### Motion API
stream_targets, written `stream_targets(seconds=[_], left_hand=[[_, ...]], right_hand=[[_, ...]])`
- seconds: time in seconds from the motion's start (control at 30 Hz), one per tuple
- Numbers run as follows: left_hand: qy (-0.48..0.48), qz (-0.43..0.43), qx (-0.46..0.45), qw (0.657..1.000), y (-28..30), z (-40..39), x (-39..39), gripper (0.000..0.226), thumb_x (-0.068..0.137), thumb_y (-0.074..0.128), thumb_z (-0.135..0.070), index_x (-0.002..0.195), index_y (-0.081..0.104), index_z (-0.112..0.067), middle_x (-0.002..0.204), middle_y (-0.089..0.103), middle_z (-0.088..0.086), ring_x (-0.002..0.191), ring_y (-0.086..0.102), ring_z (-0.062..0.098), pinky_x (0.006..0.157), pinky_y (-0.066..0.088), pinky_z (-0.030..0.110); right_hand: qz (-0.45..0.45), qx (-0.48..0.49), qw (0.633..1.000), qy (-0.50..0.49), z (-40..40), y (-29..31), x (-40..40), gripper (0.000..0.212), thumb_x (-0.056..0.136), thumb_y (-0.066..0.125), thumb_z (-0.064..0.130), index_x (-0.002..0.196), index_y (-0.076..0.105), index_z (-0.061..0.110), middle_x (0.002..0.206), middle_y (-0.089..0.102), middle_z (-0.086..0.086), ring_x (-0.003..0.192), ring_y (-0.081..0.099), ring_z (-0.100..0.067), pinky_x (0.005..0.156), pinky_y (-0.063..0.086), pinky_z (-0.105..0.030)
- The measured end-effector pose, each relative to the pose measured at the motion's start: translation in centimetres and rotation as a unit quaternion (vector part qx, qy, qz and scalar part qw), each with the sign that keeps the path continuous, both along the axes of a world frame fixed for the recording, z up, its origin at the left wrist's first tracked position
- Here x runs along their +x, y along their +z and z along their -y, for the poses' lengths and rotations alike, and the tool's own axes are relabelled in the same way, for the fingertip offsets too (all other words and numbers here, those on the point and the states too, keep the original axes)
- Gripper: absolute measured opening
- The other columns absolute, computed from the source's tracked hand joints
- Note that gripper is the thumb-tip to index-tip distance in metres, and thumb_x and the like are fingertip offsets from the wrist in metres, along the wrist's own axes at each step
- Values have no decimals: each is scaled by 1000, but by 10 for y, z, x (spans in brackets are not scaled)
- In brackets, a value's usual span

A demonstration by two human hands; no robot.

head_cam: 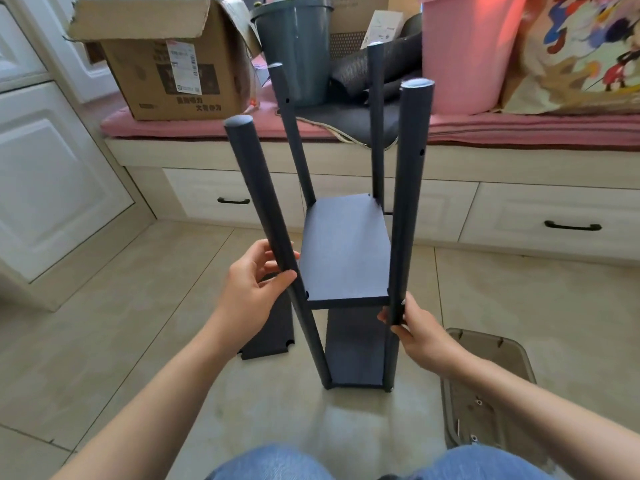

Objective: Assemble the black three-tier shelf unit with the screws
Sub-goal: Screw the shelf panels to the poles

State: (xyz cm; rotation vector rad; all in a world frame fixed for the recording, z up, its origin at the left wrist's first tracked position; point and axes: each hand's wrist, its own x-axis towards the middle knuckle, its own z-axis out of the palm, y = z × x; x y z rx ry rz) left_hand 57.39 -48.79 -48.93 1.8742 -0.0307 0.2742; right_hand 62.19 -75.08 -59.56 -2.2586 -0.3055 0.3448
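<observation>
On the tiled floor [145, 306], both hands are gripping the shelf unit's [346, 251] front posts: left hand [254, 289] pinching, right hand [420, 329] curling, fingertips partly hidden.

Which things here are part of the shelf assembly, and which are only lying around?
Part of the job:
- shelf unit, two boards fitted on four poles
- loose shelf board on the floor
- tray with screws
- left hand and right hand, each gripping a front pole

Lying about:
- cardboard box
- grey bin
- pink bucket
</observation>
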Motion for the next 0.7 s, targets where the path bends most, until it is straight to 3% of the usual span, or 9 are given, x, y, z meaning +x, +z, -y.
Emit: stream_targets(seconds=[0.2, 0.47, 0.57, 0.7], left_hand=[[-45, 9, 23, 999, -2, 14, 0, 36, 93, 66, -1, 118, 64, -25, 108, 72, -8, 100, 68, 13, 84, 53, 19], [-89, 10, 41, 995, -2, 47, 15, 34, 93, 66, -6, 121, 64, -27, 107, 71, -11, 105, 67, 10, 88, 55, 23], [-124, 10, 57, 991, 1, 68, 21, 36, 94, 66, -7, 125, 62, -25, 110, 70, -14, 109, 65, 4, 86, 55, 21], [-187, 2, 80, 979, 6, 92, 31, 41, 95, 62, -1, 130, 60, -22, 120, 69, -11, 115, 64, 4, 95, 55, 24]], right_hand=[[9, 20, 999, -36, 11, -14, 36, 51, 94, 42, -8, 129, 37, 29, 111, 64, 11, 110, 60, -11, 94, 51, -34], [25, 13, 996, -86, 35, -17, 63, 54, 90, 44, -12, 121, 43, 33, 100, 61, 20, 100, 62, -11, 72, 46, -16], [53, 10, 992, -113, 52, -12, 71, 49, 90, 46, -12, 124, 50, 23, 97, 60, 19, 94, 63, -13, 72, 48, -21], [79, 23, 985, -154, 72, -6, 74, 44, 91, 47, -13, 126, 54, 12, 105, 64, -4, 96, 64, -24, 82, 55, -37]])
